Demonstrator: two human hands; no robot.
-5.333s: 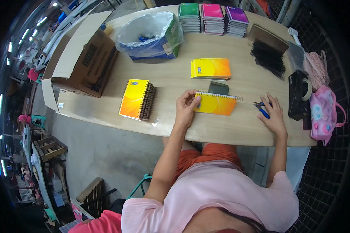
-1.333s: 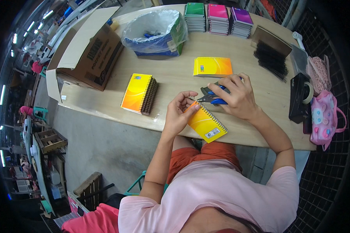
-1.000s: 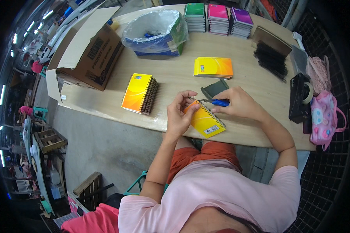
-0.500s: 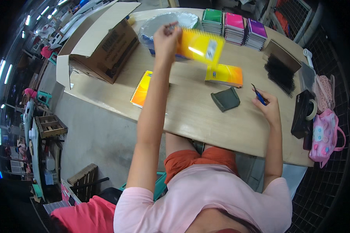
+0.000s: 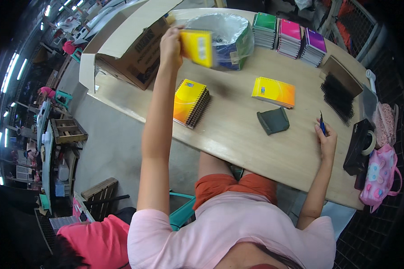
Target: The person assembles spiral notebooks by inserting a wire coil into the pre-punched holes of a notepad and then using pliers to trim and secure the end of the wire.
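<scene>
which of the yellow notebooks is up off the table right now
The yellow notebook gripped in the left hand, raised in front of the plastic-lined bin. The spiral-bound stack and the yellow-orange notebook both lie flat on the table.

The left hand (image 5: pixel 171 44) holds a yellow notebook (image 5: pixel 196 47) raised over the far desk (image 5: pixel 238 134), near a plastic-lined bin (image 5: pixel 226 38). The right hand (image 5: pixel 326 140) grips a blue pen (image 5: pixel 322 123), resting near the right.

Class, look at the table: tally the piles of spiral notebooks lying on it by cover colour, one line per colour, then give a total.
Yellow-orange piles: 2
Green pile: 1
Pink pile: 1
Purple pile: 1
Total: 5 piles
</scene>
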